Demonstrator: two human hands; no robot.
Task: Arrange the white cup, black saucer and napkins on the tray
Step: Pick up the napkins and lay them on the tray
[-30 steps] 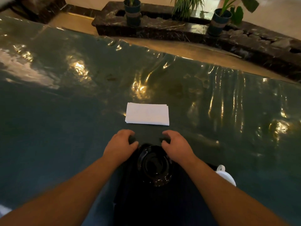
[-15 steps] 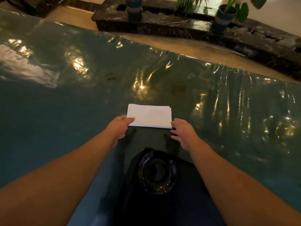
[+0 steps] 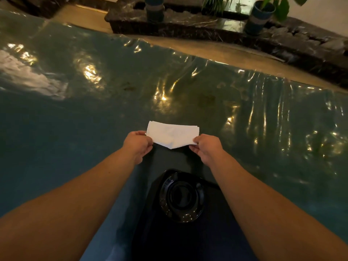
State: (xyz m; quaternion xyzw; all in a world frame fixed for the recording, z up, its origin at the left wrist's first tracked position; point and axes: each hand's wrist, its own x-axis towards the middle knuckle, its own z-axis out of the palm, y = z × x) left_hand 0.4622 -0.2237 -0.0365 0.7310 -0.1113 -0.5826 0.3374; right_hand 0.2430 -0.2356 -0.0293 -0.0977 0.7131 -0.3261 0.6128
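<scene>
A small stack of white napkins (image 3: 173, 133) is pinched at both ends, its near edge sagging a little above the green table. My left hand (image 3: 138, 145) grips the left end and my right hand (image 3: 206, 147) grips the right end. Nearer to me, between my forearms, a glossy black saucer (image 3: 181, 196) sits on a dark tray (image 3: 169, 240). The white cup is out of sight.
The shiny dark-green tabletop (image 3: 75, 129) spreads wide on all sides, its far edge running along the top right. Beyond it, a dark marble ledge (image 3: 188, 21) carries potted plants (image 3: 260, 16).
Both hands left the tray's far edge, reached forward to the napkins and closed on their two ends. The napkins now bend upward off the table.
</scene>
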